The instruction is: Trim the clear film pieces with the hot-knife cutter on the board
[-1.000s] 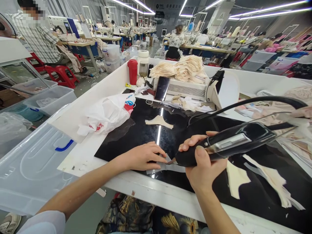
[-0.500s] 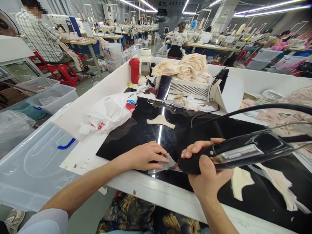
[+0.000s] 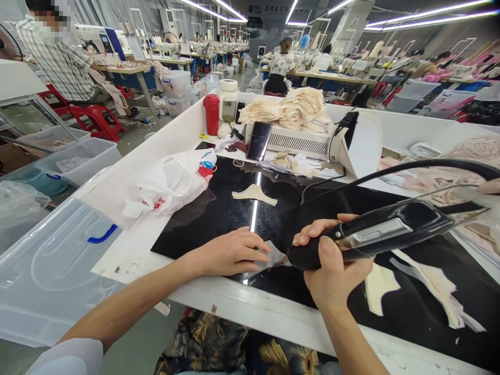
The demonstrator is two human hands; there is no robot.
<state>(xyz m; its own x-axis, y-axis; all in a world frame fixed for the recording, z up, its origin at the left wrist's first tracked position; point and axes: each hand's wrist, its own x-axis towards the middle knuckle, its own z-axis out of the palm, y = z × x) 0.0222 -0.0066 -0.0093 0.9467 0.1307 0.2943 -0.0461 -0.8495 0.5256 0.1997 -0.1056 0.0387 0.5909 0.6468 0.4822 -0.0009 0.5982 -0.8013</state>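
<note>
Right grip [image 3: 336, 273] clasping tool [image 3: 377, 232] | left grip [image 3: 230, 252] spread on sheet [image 3: 273, 254] — table edge [image 3: 234, 301] near | mat [image 3: 222, 219] beyond

1. My left sleeve [image 3: 68, 359] is white with a faint lavender-blue tint, smooth and loose, ending near the elbow.
2. Both my forearms are bare below that, and so are my left fingers [image 3: 253, 254] and right fingers [image 3: 311, 229].
3. Across my lap I wear dark printed cloth [image 3: 213, 341], with golden leaves, grey-blue patches and a dark-centred yellow flower.
</note>
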